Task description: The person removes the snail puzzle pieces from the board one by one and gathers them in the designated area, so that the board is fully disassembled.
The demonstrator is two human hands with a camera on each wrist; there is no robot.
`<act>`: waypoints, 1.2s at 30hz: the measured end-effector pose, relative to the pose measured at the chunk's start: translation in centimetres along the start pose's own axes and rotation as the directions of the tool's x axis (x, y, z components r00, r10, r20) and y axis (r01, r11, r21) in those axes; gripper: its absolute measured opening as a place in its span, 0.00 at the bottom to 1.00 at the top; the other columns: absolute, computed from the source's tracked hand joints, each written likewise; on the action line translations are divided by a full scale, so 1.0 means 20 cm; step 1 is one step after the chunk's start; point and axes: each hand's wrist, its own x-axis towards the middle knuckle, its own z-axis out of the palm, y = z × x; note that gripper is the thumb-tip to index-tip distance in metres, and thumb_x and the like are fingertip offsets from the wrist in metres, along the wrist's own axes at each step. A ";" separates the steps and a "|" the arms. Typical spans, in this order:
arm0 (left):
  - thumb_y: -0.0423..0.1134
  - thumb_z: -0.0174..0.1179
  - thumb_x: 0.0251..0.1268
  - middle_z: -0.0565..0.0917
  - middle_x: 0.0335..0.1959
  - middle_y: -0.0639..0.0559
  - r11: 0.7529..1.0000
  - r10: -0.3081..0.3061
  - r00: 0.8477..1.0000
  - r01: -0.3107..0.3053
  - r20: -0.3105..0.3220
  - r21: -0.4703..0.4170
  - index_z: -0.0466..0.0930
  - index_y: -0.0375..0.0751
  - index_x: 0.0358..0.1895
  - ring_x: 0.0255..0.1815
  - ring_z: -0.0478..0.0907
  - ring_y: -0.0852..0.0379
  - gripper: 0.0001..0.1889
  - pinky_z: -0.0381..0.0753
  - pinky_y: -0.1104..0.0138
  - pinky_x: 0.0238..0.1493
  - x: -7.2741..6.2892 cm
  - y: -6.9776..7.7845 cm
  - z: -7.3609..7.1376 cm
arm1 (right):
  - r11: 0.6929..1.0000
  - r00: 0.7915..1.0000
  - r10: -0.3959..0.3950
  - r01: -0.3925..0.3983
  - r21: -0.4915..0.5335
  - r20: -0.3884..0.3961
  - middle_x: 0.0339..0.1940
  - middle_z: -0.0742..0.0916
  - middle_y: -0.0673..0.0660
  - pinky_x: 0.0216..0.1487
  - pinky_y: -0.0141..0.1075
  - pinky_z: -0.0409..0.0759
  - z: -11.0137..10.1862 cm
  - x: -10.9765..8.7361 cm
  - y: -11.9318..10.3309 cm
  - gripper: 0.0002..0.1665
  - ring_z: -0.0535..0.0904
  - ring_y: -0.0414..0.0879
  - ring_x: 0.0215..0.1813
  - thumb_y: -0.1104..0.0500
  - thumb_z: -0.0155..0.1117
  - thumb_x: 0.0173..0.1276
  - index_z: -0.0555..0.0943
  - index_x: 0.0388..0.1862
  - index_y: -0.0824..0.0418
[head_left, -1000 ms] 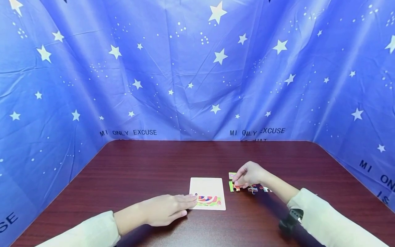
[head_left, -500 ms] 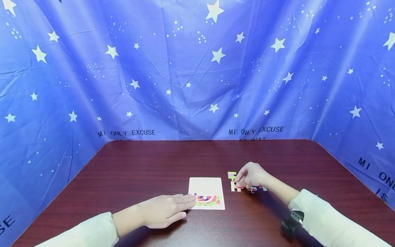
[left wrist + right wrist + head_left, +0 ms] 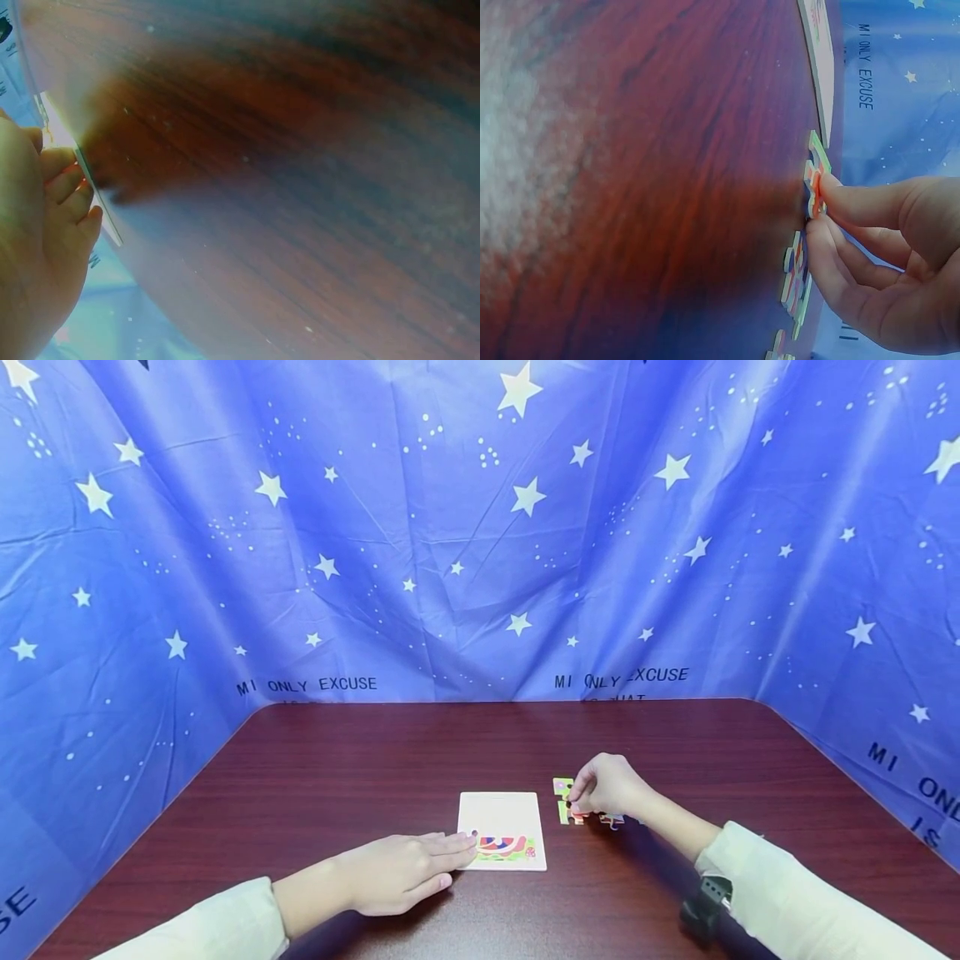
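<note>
A pale square puzzle board lies on the table, with a colourful printed or fitted picture strip along its near side. My left hand rests on the board's left edge, its fingers stretched out; in the left wrist view the board's edge shows beside the fingers. To the right of the board, my right hand pinches a green-and-red jigsaw piece between thumb and fingers. That piece appears low at the tabletop in the right wrist view. Another green piece lies just beyond it.
More jigsaw pieces lie under and beside the right hand, partly hidden by it; several show in a row in the right wrist view. The dark red wooden table ends at a blue star-patterned curtain on three sides.
The right hand stays over the pieces, and the pinched jigsaw piece has shifted and turned slightly. Pieces at the right are now more covered by the hand and wrist. The left hand stays put.
</note>
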 end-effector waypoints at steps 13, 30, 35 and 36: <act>0.46 0.30 0.80 0.66 0.73 0.49 1.000 0.012 1.000 -0.012 0.011 0.006 0.63 0.43 0.72 0.74 0.65 0.54 0.25 0.69 0.61 0.71 0.01 0.01 -0.01 | 0.998 1.000 -0.015 0.013 -0.061 -0.025 0.16 0.87 0.49 0.26 0.28 0.75 0.01 0.00 -0.01 0.07 0.77 0.32 0.20 0.64 0.79 0.44 0.86 0.18 0.58; 0.46 0.30 0.80 0.66 0.73 0.49 1.000 0.019 1.000 -0.019 0.001 0.013 0.64 0.43 0.72 0.73 0.65 0.54 0.25 0.70 0.61 0.71 0.01 0.00 -0.01 | 0.996 0.995 -0.075 0.071 0.060 0.070 0.25 0.89 0.51 0.29 0.28 0.79 -0.01 0.00 -0.15 0.09 0.82 0.36 0.27 0.62 0.77 0.47 0.87 0.29 0.61; 0.46 0.30 0.80 0.66 0.73 0.50 1.000 0.016 1.000 -0.016 0.005 0.008 0.63 0.43 0.72 0.73 0.65 0.55 0.25 0.70 0.61 0.70 0.01 0.00 -0.01 | 0.989 0.986 -0.121 0.110 0.101 0.111 0.23 0.88 0.51 0.27 0.27 0.80 0.05 -0.02 -0.20 0.09 0.82 0.36 0.25 0.64 0.78 0.47 0.86 0.28 0.63; 0.46 0.30 0.80 0.66 0.73 0.50 1.000 0.015 1.000 -0.015 0.006 0.009 0.64 0.43 0.72 0.73 0.65 0.55 0.25 0.70 0.61 0.70 0.01 0.01 -0.01 | 0.987 0.984 -0.132 0.119 0.104 0.119 0.23 0.88 0.51 0.27 0.26 0.79 0.06 -0.03 -0.21 0.09 0.81 0.36 0.25 0.64 0.78 0.47 0.86 0.28 0.63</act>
